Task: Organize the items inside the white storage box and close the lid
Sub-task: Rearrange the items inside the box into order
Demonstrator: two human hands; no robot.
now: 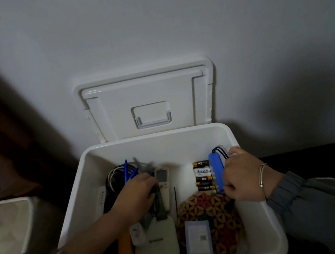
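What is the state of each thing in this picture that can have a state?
lid: open, standing upright.
white storage box: open, with items inside.
blue pack: gripped by the right hand.
dark object: gripped by the left hand.
batteries: lying side by side.

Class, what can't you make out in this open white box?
Head view: dark item in the left hand; blurred, partly under fingers.
Head view: print on the batteries; too small.
Head view: right side of the blue pack; covered by the right hand.
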